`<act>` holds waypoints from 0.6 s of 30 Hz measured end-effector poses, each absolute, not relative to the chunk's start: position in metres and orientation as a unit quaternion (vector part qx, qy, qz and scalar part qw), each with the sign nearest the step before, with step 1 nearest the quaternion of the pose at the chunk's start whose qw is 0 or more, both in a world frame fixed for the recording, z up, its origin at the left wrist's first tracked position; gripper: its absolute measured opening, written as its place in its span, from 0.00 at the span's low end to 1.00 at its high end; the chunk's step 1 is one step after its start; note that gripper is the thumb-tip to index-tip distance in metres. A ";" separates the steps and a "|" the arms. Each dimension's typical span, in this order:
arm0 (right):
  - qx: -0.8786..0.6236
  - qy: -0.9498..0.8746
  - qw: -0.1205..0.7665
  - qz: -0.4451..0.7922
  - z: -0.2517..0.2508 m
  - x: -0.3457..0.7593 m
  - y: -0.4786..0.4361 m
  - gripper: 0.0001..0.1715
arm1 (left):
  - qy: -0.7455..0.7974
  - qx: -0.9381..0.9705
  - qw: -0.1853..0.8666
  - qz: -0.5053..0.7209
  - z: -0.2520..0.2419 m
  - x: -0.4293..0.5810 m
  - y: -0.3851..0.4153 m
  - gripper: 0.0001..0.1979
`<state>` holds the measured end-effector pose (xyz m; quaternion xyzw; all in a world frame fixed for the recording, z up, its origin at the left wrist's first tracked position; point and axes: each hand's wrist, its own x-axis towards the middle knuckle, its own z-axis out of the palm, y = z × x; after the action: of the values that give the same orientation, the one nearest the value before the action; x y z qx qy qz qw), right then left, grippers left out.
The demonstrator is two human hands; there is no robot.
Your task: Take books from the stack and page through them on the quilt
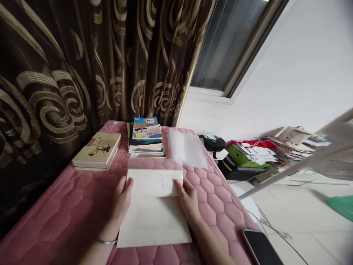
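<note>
An open book point(154, 221) with cream pages lies on the pink quilted mattress point(63, 198), its far part inside a clear plastic sleeve point(154, 163). My left hand point(124, 195) grips the left edge, thumb on top and fingers underneath. On the right edge, my right hand point(188, 195) pinches the book and sleeve in the same way. Printed text shows near the right thumb. Beyond the book sit a pile of textbooks point(146, 138) with a blue cover on top and, to its right, a stack of clear plastic sleeves point(190, 149).
Cream-covered books point(97, 151) are stacked at the left by the patterned curtain point(110, 55). A phone point(260, 246) lies at the mattress's right edge. Past that edge are a slanted white pole point(275, 178), cables, and piles of papers point(253, 152) on the floor.
</note>
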<state>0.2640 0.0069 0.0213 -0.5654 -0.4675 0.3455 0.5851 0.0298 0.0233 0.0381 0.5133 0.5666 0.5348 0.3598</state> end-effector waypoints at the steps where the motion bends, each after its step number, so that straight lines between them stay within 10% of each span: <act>1: -0.567 -0.466 0.585 0.344 0.022 0.264 0.007 0.24 | 0.568 0.514 0.356 0.535 0.039 0.030 0.023 0.19; 18: -0.562 -0.455 0.591 0.357 0.029 0.261 0.003 0.26 | 0.582 0.521 0.337 0.526 0.040 0.029 0.022 0.19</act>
<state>0.2614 0.0027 0.0287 -0.5624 -0.4546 0.3573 0.5911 0.0292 0.0217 0.0398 0.5207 0.5817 0.5264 0.3367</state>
